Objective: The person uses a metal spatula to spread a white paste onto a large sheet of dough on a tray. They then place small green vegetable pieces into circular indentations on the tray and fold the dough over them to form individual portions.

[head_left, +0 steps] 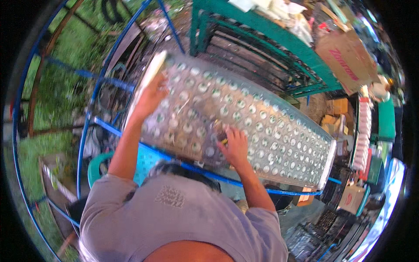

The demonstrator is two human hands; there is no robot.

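A long panel (209, 105) set with rows of round, pale, shiny discs lies slantwise in front of me, under a clear, glossy surface. My left hand (150, 98) is at its left end, beside a cream-coloured end strip (155, 70), fingers stretched over the surface and apart. Near the panel's front middle, my right hand (235, 146) has its fingers curled about a small brownish thing (219, 131) with a bit of yellow. Its kind is too blurred to make out.
A blue metal frame (183, 165) runs along the panel's front edge. Behind stands a green slatted rack (262, 30) loaded with clutter. A cardboard box (347, 61) sits at the back right. A turquoise chair (148, 161) is under the panel's near left side.
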